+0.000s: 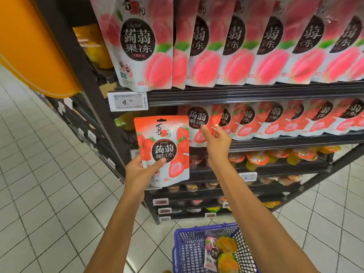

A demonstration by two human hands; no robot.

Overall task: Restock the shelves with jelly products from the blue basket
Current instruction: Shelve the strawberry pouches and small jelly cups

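My left hand grips the lower part of a red-and-white strawberry jelly pouch, held upright in front of the shelf's left end. My right hand reaches to the second shelf and pinches the frontmost strawberry pouch in the hanging row there. Below my arms stands the blue basket, holding a pale purple pouch and orange-green jelly packs.
Peach jelly pouches fill the top shelf above a price tag reading 4.90. Jelly cups line the lower shelves. A dark shelf upright and an orange sign stand to the left. White tiled floor surrounds the unit.
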